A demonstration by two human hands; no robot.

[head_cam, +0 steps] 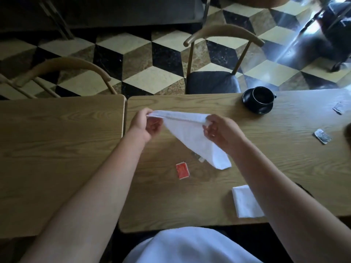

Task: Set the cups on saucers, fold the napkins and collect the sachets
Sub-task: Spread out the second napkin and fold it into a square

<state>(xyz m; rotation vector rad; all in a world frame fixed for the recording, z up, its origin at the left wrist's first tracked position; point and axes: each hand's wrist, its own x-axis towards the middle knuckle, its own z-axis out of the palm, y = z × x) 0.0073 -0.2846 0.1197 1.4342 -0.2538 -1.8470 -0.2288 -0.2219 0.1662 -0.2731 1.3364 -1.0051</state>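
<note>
A white napkin point(191, 137) hangs in a triangle above the wooden table point(266, 168). My left hand point(146, 124) pinches its left corner and my right hand point(220, 130) pinches its right corner, the top edge stretched between them. The napkin's lower tip touches the table. A folded white napkin point(245, 202) lies near the front edge, partly under my right forearm. A black cup point(263, 95) stands on a black saucer point(252, 107) at the far side. A red sachet point(182, 170) lies mid-table; a small sachet point(198, 157) peeks from under the held napkin. Two grey sachets point(322, 136) point(339, 108) lie at right.
A second wooden table point(57, 149) abuts on the left with a narrow gap between. Two wooden chairs point(212, 80) point(62, 71) stand at the far side. A dark object point(348, 131) is cut off at the right edge. Checkered tile floor lies beyond.
</note>
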